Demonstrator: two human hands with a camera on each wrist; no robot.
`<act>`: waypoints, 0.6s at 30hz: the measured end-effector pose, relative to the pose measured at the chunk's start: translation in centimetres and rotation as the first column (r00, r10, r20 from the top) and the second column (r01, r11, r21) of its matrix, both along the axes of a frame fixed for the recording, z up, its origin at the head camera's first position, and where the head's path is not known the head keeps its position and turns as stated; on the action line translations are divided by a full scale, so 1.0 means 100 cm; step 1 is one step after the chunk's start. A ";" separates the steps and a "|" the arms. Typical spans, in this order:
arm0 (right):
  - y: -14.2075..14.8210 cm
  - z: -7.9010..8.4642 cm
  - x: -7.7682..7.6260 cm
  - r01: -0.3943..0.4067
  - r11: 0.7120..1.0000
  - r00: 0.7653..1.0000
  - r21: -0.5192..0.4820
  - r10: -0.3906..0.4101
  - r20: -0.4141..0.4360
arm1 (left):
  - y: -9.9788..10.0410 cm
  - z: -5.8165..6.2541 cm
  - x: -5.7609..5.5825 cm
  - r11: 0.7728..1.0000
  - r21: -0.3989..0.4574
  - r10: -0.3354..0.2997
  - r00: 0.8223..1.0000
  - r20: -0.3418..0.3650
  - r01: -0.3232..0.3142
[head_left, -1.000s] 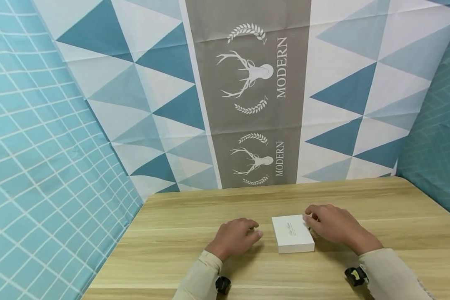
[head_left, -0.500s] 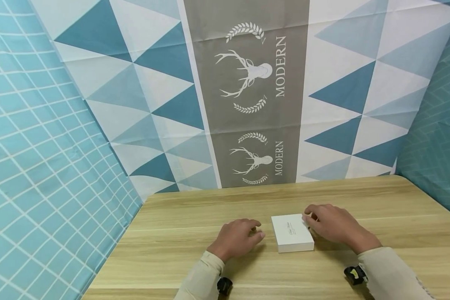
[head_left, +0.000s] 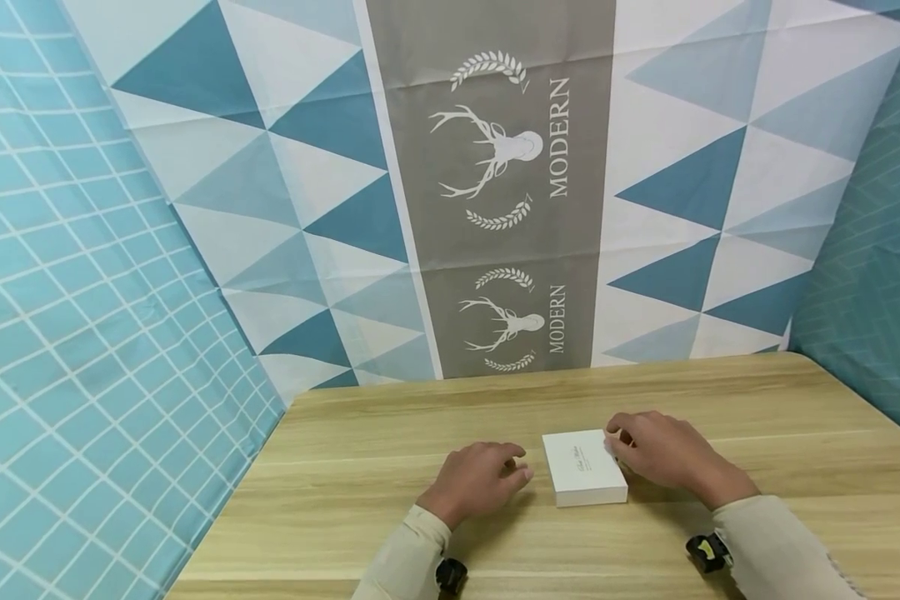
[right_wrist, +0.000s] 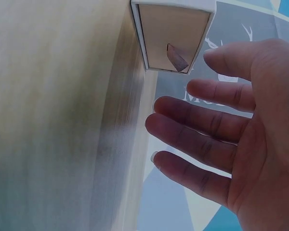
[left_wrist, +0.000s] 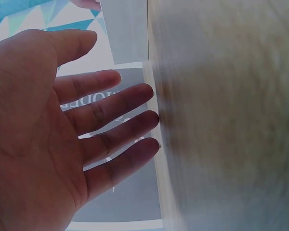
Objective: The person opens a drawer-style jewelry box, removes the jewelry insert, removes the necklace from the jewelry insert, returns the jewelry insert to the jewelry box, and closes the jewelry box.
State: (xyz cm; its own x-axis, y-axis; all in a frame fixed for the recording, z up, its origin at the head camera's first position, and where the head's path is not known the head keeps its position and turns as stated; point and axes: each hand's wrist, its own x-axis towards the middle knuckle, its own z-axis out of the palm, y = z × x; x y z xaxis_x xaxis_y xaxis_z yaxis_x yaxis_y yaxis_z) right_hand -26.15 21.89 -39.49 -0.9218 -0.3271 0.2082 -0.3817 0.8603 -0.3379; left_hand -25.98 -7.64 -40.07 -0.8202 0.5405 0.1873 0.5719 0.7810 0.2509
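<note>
A flat white box (head_left: 585, 468) with small printed lettering lies on the wooden table. In the right wrist view, its end shows a pale inner drawer (right_wrist: 171, 29) set in a white sleeve, with a short brown pull tab (right_wrist: 177, 58) sticking out. My left hand (head_left: 474, 481) is just left of the box, apart from it, fingers relaxed and holding nothing; the left wrist view shows the box's plain white side (left_wrist: 127, 33) beyond the thumb. At the box's right end is my right hand (head_left: 663, 450), fingers loosely bent; whether its thumb touches the box I cannot tell.
The wooden table (head_left: 390, 425) reaches back to a wall cloth (head_left: 525, 208) with triangles, deer heads and lettering. A blue checked cloth (head_left: 105, 333) hangs at the left, a teal one (head_left: 870, 308) at the right. Both wrists wear black straps with cameras (head_left: 708, 552).
My left hand has edged slightly right, closer to the box. The right hand and the box have stayed in nearly the same place.
</note>
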 end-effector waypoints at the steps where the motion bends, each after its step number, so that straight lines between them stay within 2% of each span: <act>1: 0.000 0.000 0.000 0.001 1.000 1.000 0.000 -0.001 -0.001 | 0.000 0.000 0.000 1.000 -0.001 0.000 1.000 0.001 0.000; 12: -0.002 0.000 0.001 0.000 1.000 1.000 0.015 0.000 -0.005 | 0.002 -0.001 0.002 0.999 0.004 -0.037 0.999 -0.008 0.037; 18: -0.003 0.000 0.001 0.001 1.000 1.000 0.006 -0.001 -0.002 | 0.002 -0.001 0.003 0.999 0.014 -0.032 0.999 0.000 0.032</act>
State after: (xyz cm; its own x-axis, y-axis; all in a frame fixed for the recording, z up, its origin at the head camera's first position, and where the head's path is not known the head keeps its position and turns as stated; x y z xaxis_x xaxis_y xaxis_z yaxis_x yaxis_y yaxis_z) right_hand -26.08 21.63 -39.48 -0.9217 -0.3275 0.2079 -0.3814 0.8626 -0.3323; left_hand -25.65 -7.41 -40.16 -0.8026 0.5639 0.1948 0.5966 0.7587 0.2618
